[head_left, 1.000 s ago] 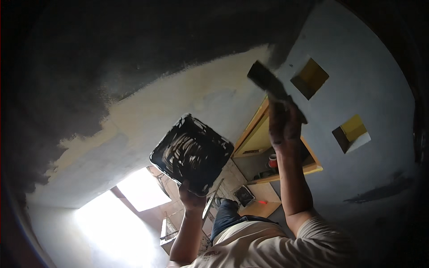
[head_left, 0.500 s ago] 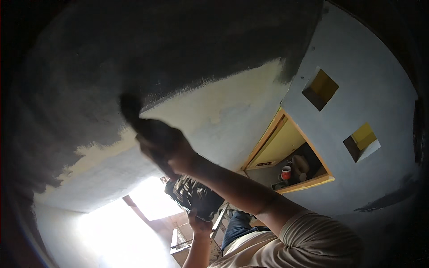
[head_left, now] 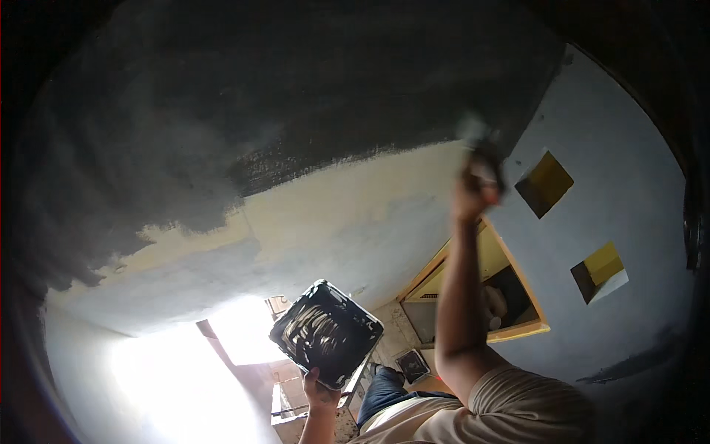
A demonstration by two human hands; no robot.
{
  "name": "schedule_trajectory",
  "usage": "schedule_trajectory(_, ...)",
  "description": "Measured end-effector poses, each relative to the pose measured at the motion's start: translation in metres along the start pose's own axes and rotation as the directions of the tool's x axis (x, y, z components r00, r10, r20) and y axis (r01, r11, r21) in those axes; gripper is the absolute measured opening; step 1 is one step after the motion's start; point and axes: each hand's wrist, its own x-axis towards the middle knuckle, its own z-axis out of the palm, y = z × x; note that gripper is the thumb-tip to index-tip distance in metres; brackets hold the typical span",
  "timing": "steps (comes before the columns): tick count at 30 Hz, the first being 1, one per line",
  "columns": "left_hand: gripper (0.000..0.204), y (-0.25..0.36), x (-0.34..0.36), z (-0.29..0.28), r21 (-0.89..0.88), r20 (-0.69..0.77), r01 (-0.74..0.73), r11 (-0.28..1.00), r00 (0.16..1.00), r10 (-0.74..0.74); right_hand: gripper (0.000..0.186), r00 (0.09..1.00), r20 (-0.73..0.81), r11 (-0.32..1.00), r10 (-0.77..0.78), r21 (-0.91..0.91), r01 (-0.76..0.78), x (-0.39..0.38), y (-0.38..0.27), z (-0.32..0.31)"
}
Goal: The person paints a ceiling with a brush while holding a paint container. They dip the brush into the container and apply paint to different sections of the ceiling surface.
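Observation:
My left hand (head_left: 319,392) grips the lower edge of a square black paint tray (head_left: 329,333), streaked with pale and dark paint. My right arm is raised, and my right hand (head_left: 475,191) is closed around a paintbrush (head_left: 482,140), smeared by motion. The brush is at the right end of the dark-painted surface (head_left: 355,81), close to the corner with the blue-grey wall; whether it touches is unclear. Below the ragged dark edge runs a bare cream band (head_left: 347,185).
An orange-framed opening (head_left: 532,329) and two square holes (head_left: 545,183) break the blue-grey wall (head_left: 614,192) at right. Bright light comes through a window (head_left: 248,333) at lower left. A ladder (head_left: 285,403) stands below, near another dark tray (head_left: 412,364) further down.
My right hand has swung right with the brush, from the middle of the dark edge to the corner. The tray, partly covered before by my arm, now shows fully.

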Motion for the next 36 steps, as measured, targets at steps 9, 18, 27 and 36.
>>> schedule_trajectory(9,0.071,0.007,0.011,-0.036,0.124,0.032,0.055,0.991,0.998,-0.06,0.057,0.177,0.977,0.937,-0.117,0.168,-0.307,-0.2,-0.177,0.223)
schedule_trajectory(18,0.076,0.01,-0.001,-0.019,-0.075,0.063,0.072,0.995,0.996,-0.067,0.04,0.969,0.218,0.988,0.117,0.071,-0.136,-0.08,-0.042,0.044)
schedule_trajectory(27,0.073,-0.002,-0.001,-0.024,0.032,-0.046,0.053,0.998,0.998,-0.051,0.05,0.87,0.463,0.932,0.17,-0.363,0.012,-0.143,-0.096,0.15)
schedule_trajectory(36,0.064,0.0,-0.001,-0.033,-0.007,0.034,0.117,0.993,0.993,-0.116,0.024,0.647,0.743,0.959,0.173,0.022,-0.282,-0.154,-0.139,0.164)
